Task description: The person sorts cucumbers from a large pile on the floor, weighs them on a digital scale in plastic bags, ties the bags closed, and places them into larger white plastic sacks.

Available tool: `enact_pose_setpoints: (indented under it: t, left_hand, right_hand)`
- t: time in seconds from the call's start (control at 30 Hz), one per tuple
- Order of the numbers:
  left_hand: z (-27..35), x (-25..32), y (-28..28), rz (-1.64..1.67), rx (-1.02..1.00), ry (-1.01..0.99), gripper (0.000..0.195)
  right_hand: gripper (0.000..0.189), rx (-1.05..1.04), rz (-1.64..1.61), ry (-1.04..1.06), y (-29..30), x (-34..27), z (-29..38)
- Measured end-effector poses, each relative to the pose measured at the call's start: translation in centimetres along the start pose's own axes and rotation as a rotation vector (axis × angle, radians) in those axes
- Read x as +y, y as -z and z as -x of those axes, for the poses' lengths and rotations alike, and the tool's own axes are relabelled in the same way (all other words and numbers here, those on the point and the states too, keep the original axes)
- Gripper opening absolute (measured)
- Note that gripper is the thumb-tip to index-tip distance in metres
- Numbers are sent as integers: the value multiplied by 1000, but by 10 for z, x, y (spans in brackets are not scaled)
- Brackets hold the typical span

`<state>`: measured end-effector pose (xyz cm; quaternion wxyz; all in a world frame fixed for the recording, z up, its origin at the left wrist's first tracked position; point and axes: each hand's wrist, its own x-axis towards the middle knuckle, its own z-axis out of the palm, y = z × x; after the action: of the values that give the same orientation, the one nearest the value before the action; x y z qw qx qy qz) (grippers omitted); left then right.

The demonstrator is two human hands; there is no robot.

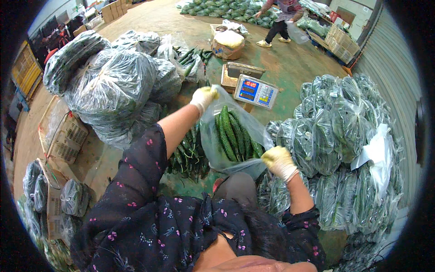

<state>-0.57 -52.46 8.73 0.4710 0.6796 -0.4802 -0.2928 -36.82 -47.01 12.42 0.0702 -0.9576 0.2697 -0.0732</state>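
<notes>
A clear plastic bag (210,139) is stretched between my two gloved hands, its mouth spread wide. Inside it lie several long green cucumbers (231,132), side by side. My left hand (204,98) grips the bag's far rim at upper left. On the near right side, my right hand (279,162) pinches the opposite edge. Loose cucumbers (188,156) lie in a heap just left of the bag, partly hidden by my left arm. Beyond the bag stands a digital scale display (255,91) with lit red digits, beside the weighing platform (228,78).
Bagged cucumbers (326,136) are stacked high at right, with a white plastic sheet (377,156) on them. Large stuffed bags (112,81) rise at left near a plastic crate (64,136). A round bundle (228,44) stands beyond the scale. Another person (283,17) walks at the back.
</notes>
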Motion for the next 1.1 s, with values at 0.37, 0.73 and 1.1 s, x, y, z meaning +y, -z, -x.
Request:
enact_pose_setpoints:
  t: [0.37,0.73,1.1]
  left_hand:
    - [-21,1,-1,329,-22,-9,30]
    - [4,7,17,-83,-39,-22,33]
    - [39,-17,42,-51,69,-43,45]
  right_hand:
    - [11,627,-504,-507,160,-4,88]
    - [22,308,-1137,-660,-8,-29,109]
    - [20,267,-1044,-615,-2,-34,101]
